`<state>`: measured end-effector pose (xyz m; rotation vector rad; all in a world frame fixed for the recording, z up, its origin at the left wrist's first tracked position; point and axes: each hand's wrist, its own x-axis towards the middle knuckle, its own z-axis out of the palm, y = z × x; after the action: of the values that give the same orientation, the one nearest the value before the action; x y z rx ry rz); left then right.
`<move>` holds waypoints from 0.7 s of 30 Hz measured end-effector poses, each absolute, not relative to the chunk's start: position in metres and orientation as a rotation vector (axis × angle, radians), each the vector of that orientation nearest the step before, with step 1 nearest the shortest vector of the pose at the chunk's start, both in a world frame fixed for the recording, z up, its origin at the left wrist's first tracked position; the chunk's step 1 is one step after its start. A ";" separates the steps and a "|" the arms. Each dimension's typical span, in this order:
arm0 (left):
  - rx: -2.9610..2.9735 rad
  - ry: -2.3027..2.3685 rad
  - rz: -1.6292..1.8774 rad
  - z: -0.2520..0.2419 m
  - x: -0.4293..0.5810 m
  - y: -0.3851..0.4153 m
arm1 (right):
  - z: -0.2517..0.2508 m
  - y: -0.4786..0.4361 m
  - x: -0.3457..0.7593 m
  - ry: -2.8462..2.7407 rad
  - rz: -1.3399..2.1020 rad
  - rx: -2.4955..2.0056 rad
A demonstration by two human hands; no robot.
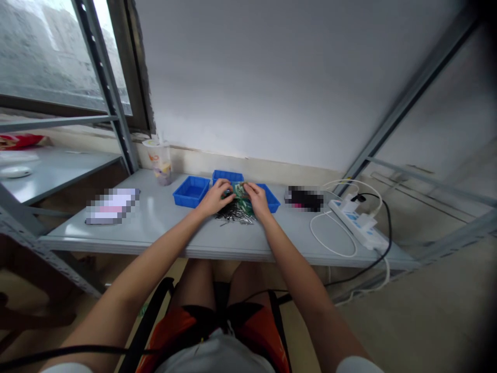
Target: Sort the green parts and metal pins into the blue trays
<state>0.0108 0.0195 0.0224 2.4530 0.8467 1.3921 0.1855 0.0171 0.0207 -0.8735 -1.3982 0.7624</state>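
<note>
Both of my hands are over the middle of the table, holding a small green and clear plastic packet (239, 191) between them. My left hand (216, 198) has its fingers closed on the packet's left side. On the right side, my right hand (256, 197) pinches it near the top. Just below lies a loose pile of small metal pieces (235, 215) that look like screws or pins; their exact kind is too small to tell. Blue trays surround the hands: a left tray (191, 191), a back tray (228, 176) and a right tray (272, 200), partly hidden by my right hand.
A lidded drink cup (161, 163) stands at the back left. A blurred-out phone-like object (112, 206) lies at left, a dark one (305, 198) at right. The power strip (359, 225) with white and black cables occupies the right end. Metal shelf posts (104, 72) rise at both sides.
</note>
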 end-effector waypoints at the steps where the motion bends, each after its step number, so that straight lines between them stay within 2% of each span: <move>1: 2.471 0.834 1.358 0.022 0.011 0.018 | 0.021 0.017 0.187 -1.353 0.785 -0.874; 8: 2.337 1.007 1.537 0.027 0.005 0.018 | 0.018 0.016 0.182 -1.446 0.996 -0.792; 14: 2.507 0.987 1.302 0.026 0.005 0.019 | 0.016 0.018 0.186 -1.446 0.994 -0.810; 21: 2.596 1.084 1.411 0.027 0.004 0.018 | 0.014 0.016 0.183 -1.507 1.063 -0.837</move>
<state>0.0038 0.0181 0.0274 2.5965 1.0839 1.4107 0.1834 0.0164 0.0139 -0.8366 -1.5072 1.0625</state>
